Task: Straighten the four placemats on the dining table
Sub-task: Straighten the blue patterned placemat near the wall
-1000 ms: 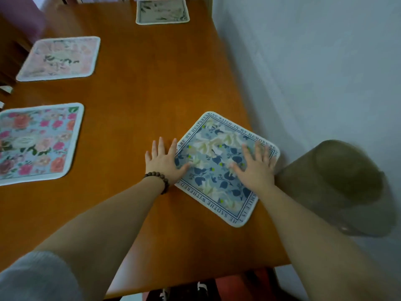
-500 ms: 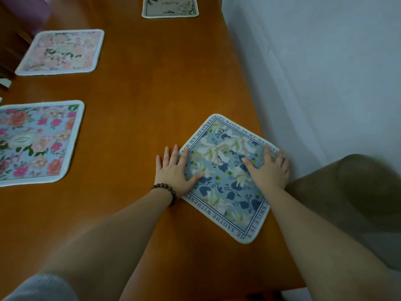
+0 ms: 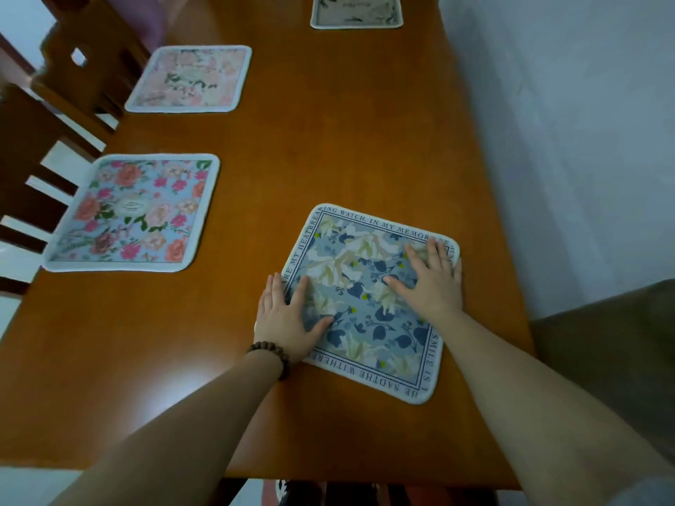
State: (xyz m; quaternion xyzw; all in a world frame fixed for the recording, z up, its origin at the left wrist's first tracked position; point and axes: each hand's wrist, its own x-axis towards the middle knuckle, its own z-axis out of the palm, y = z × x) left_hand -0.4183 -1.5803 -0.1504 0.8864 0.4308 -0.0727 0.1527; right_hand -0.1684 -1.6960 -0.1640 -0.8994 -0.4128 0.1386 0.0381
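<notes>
Both hands flat on the blue leaf-print placemat [image 3: 369,301], fingers straight, gripping nothing.

Left hand [image 3: 288,317] presses the mat's near-left edge, its outer fingers on the wooden tabletop [image 3: 328,140]; a bead bracelet [image 3: 272,356] circles that wrist. Right hand [image 3: 431,283] presses the far-right corner. This mat lies slightly skewed near the tabletop's right side. A blue rose placemat [image 3: 135,213] and a pink placemat [image 3: 190,80] lie along the left edge, a beige placemat [image 3: 356,10] at the far end.

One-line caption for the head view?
Both hands, left and right, press flat on the blue floral placemat, still slightly askew.
</notes>
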